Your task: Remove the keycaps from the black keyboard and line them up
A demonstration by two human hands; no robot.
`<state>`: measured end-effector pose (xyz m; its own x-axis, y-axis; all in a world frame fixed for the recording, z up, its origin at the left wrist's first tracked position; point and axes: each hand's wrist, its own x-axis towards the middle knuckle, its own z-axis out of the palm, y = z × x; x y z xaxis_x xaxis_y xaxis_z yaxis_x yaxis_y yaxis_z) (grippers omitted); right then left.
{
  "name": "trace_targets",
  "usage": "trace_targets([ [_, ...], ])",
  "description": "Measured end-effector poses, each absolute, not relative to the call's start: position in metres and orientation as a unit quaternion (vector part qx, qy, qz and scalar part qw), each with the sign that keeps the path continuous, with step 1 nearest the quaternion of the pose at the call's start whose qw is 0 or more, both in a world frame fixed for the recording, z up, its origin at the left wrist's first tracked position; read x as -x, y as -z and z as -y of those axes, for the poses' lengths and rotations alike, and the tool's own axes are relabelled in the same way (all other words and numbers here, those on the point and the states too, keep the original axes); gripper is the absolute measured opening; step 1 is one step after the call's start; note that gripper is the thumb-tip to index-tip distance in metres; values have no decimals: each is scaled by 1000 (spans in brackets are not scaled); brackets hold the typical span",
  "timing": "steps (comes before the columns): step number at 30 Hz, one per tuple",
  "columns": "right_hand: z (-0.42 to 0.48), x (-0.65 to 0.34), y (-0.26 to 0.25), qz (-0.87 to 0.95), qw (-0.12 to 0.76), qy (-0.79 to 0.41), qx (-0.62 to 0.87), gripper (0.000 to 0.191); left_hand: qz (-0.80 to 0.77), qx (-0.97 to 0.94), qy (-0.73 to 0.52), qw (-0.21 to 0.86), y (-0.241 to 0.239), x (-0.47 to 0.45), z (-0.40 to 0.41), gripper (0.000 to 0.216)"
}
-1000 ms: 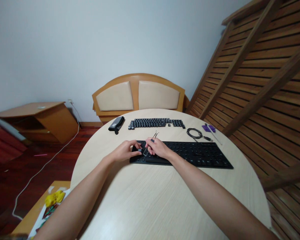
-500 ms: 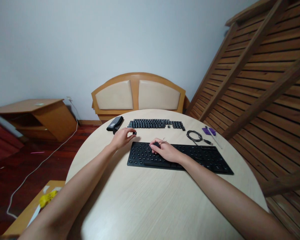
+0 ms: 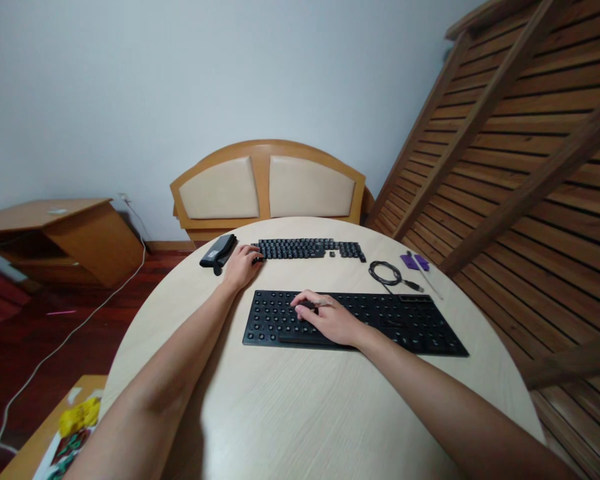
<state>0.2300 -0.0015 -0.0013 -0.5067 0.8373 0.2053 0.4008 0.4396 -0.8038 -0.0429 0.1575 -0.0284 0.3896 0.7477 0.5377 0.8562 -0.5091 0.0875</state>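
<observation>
Keycaps [image 3: 291,249], black and probably light, stiff plastic, lie in rows across the far part of the round wooden table [image 3: 300,407], with a separate block of them at the right end. Each should be best pinched by two opposite side walls; the smooth faces may slip a little, though the caps themselves look sturdy. The left hand [image 3: 243,265] is at the left end of these rows, fingers bent down over the leftmost caps; whether it grips one cannot be told. Just left of it lies a dark pouch [image 3: 219,252]. The right hand [image 3: 333,319] is nearer, well apart from the rows, lying over the black keyboard base [image 3: 400,321] and curled loosely around a small dark tool [image 3: 310,306] with thin wire, seemingly a keycap puller. The base looks flat and rigid, easiest held by its long edges; its coiled USB cable [image 3: 385,272] lies beyond its right half.
</observation>
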Motion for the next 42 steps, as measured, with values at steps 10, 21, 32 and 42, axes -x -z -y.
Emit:
trace_targets([
  [10, 2, -230, 0, 791, 306, -352, 395, 22, 503, 812, 279, 97, 33, 44, -157, 22],
  [21, 2, -230, 0, 789, 305, -354, 397, 23, 490, 818, 289, 87, 36, 45, -161, 21],
  [32, -2, -230, 3, 754, 353, -399, 385, 26, 454, 829, 323, 53, 22, 30, -139, 25],
  [42, -1, -246, -9, 730, 426, -306, 439, 32, 421, 862, 256, -121, -10, -23, -14, 18],
])
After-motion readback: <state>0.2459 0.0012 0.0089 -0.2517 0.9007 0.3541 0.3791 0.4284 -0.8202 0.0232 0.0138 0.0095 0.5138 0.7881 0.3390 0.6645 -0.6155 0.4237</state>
